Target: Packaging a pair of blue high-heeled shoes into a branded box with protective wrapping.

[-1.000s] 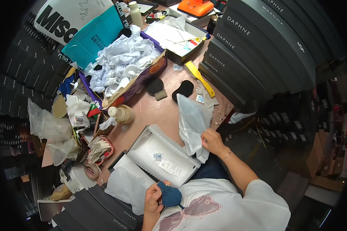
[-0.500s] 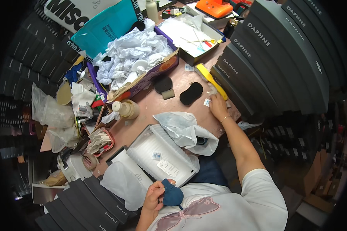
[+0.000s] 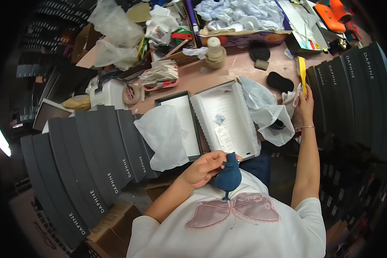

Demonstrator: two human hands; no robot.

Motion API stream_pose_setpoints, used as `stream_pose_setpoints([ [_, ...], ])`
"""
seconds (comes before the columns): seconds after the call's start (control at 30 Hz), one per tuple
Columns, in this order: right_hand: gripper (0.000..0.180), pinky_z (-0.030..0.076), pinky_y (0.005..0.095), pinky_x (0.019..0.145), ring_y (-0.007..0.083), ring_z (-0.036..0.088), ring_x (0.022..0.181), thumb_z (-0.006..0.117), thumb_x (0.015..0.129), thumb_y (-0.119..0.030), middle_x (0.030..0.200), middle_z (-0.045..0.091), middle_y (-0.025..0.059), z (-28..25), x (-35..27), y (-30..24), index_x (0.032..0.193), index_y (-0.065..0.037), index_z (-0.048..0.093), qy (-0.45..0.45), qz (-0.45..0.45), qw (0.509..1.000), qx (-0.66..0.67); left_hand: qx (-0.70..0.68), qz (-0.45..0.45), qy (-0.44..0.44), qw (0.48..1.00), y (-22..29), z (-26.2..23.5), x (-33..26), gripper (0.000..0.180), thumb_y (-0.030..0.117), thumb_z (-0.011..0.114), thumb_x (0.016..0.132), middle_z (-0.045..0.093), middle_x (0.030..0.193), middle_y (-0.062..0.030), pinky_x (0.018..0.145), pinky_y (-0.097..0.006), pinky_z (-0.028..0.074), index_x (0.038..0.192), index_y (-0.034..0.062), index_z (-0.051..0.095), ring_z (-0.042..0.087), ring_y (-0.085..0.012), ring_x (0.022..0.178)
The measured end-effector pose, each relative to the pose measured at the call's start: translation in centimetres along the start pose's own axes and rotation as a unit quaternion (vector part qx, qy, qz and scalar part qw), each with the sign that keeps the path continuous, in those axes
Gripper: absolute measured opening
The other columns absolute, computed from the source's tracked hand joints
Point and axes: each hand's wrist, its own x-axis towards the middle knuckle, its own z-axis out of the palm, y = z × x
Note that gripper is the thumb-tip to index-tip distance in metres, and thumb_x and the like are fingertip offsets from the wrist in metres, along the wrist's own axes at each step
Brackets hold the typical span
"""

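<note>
Your left hand (image 3: pixel 203 170) grips a dark blue piece (image 3: pixel 228 177) between thumb and fingers; it has a rounded body and a narrow strip below, and you hold it in front of your shirt, just below the open box (image 3: pixel 241 124). Your right hand (image 3: pixel 306 103) reaches out to the far right of the counter (image 3: pixel 241 64), right by the lower end of a yellow tool (image 3: pixel 302 73); whether its fingers are closed on anything, you can't tell from this view. The box has a white lining, with a small packet (image 3: pixel 219 118) and a printed slip (image 3: pixel 222 137) inside. To its left sits the lid (image 3: pixel 190 129), partly covered by a white sheet (image 3: pixel 161 137). To its right you have pale wrapping (image 3: pixel 266 101) with something dark showing in it, and beyond that a black pad (image 3: pixel 280 81).
</note>
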Motion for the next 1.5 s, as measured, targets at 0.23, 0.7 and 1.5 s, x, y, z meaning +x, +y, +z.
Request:
stream_pose_setpoints([
  [0.23,0.023,0.043,0.0202,0.057,0.0036,0.054,0.065,0.054,0.096,-0.014,0.082,0.062,-0.0014,-0.6,0.6,-3.3,0.114,-0.001,0.061,-0.006,-0.033,0.993,0.109,-0.001,0.036,-0.053,0.998,0.0,0.4,-2.9,0.016,0.023,0.057,0.095,0.053,0.13,-0.018,0.09,-0.028,0.048,0.098,0.0076,0.06,0.057,-0.0184,0.111],
  [0.7,0.015,0.047,0.0228,0.06,0.0085,0.057,0.067,0.051,0.098,-0.017,0.08,0.061,-0.0009,5.7,3.0,-11.8,0.099,-0.006,0.061,-0.159,0.111,0.939,0.284,-0.038,0.093,-0.04,0.994,-0.9,-0.9,-4.4,0.022,0.022,0.071,0.085,0.053,0.129,-0.0207,0.095,-0.036,0.047,0.098,0.0063,0.066,0.059,-0.0244,0.109],
  [1.5,0.023,0.042,0.0202,0.058,0.0064,0.049,0.064,0.067,0.086,-0.012,0.076,0.053,-0.0019,10.3,-24.4,-23.0,0.105,0.0,0.063,-0.358,0.069,0.93,0.044,0.027,0.249,0.091,0.964,-2.5,-0.1,-7.0,0.012,0.006,0.069,0.085,0.056,0.123,-0.0151,0.094,-0.034,0.047,0.096,0.003,0.069,0.057,-0.0202,0.108],
])
